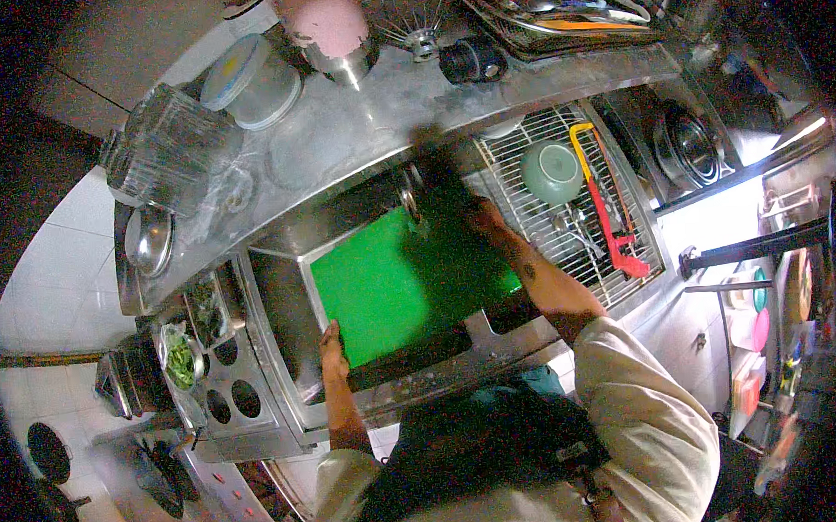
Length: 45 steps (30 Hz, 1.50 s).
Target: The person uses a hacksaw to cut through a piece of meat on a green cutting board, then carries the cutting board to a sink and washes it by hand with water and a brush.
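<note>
A bright green cutting board lies tilted over the metal sink. At its near left edge my left hand grips the rim, fingers closed on it. My right arm reaches forward to the sink's right side, where my right hand is beside the drying rack. A deep dark patch swallows its fingers and the right part of the board, so what it touches is hidden. A metal tap stands at the sink's back, just past the board.
On the rack are an upturned green bowl, a red and yellow hacksaw-like tool and cutlery. Along the back counter stand a clear container, a lidded tub and a whisk head. Leafy greens sit at left.
</note>
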Motion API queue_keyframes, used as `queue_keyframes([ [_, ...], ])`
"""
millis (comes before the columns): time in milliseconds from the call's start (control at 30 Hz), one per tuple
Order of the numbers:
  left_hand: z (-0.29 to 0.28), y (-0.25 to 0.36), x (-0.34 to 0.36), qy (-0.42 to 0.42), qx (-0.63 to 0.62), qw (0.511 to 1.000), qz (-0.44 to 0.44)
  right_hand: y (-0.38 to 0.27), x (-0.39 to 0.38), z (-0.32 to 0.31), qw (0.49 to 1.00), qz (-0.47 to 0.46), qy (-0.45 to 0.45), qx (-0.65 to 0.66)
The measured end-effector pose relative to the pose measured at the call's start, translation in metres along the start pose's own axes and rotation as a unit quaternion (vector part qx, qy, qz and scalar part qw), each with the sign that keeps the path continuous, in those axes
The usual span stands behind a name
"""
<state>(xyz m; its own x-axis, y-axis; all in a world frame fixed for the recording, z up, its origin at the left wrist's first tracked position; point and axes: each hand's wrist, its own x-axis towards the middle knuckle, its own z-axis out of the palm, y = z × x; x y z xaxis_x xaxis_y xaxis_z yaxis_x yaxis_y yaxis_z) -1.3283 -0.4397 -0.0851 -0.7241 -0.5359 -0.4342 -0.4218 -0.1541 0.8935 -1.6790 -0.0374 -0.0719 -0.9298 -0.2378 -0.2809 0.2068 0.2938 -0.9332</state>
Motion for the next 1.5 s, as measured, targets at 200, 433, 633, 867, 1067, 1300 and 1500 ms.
queue_keyframes([
  [200, -0.030, 0.137, -0.090, -0.015, -0.042, 0.997, -0.067, -0.005, 0.007, 0.049, 0.998, -0.051, -0.010, 0.019],
  [433, -0.069, 0.192, -0.171, 0.155, -0.047, 0.987, 0.015, -0.010, 0.010, 0.120, 0.995, -0.083, -0.053, 0.008],
  [633, -0.096, 0.213, -0.213, 0.191, -0.057, 0.976, 0.089, 0.002, 0.003, 0.166, 0.985, -0.102, -0.135, -0.034],
  [867, -0.095, 0.242, -0.251, 0.233, -0.021, 0.962, 0.142, 0.024, 0.008, 0.195, 0.970, -0.126, -0.190, -0.087],
  [1067, -0.100, 0.243, -0.259, 0.229, 0.054, 0.957, 0.172, 0.005, -0.006, 0.203, 0.961, -0.085, -0.220, -0.141],
  [1300, -0.095, 0.256, -0.264, 0.196, 0.065, 0.957, 0.205, 0.002, -0.023, 0.175, 0.976, -0.075, -0.163, -0.121],
  [1500, -0.098, 0.266, -0.266, 0.159, 0.079, 0.964, 0.196, 0.005, -0.020, 0.168, 0.977, -0.077, -0.162, -0.119],
])
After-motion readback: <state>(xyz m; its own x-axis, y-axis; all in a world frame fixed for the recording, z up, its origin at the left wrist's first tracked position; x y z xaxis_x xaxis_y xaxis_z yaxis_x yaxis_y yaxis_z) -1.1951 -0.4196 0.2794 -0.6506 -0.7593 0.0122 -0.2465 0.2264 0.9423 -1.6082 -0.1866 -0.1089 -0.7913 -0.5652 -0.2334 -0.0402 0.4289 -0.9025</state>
